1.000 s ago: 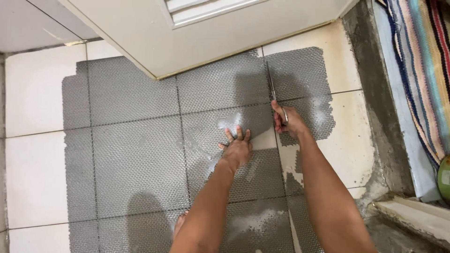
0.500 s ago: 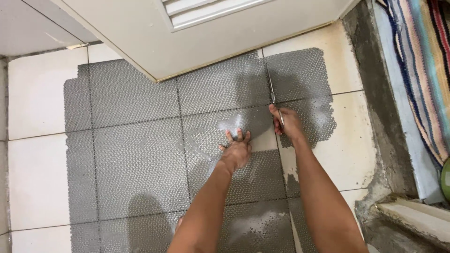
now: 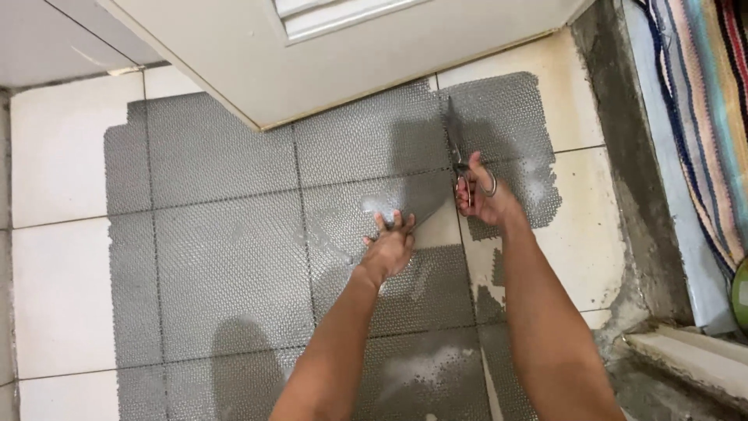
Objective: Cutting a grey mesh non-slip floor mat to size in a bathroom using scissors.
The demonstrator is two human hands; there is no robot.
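On the floor, head view, looking straight down:

- Grey mat [image 3: 226,249]: thin, flexible sheet with a fine raised-dot texture, translucent enough that the tile joints show through as dark lines. It lies flat over most of the floor, its outer edges cut unevenly. A slit runs up its right part, and beside the slit a flap is folded back, baring a patch of pale tile.
- Scissors [image 3: 460,152]: metal, with narrow dark blades and rounded loop handles. The blades point away from the person, along the slit towards the door, and are slightly parted over the mat.
- Right hand [image 3: 483,201]: closed on the scissors, fingers through the loops, thumb uppermost; the forearm reaches in from the lower right.
- Left hand [image 3: 391,245]: fingers spread, pressing down on the mat at the edge of the folded flap, just left of the slit; it grips nothing.
- Floor tiles [image 3: 54,156]: large glossy squares, cream white, with thin dark joints; some brownish staining near the door's foot.
- Door [image 3: 351,54]: off-white painted panel with a louvred section at the top, its bottom edge slanting across the mat's far side.
- Concrete sill [image 3: 615,117]: rough grey cement strip along the right of the tiles, with a chipped step at the lower right.
- Striped rug [image 3: 709,109]: woven fabric in bands of blue, pink, yellow and dark thread, lying beyond the sill at the far right.
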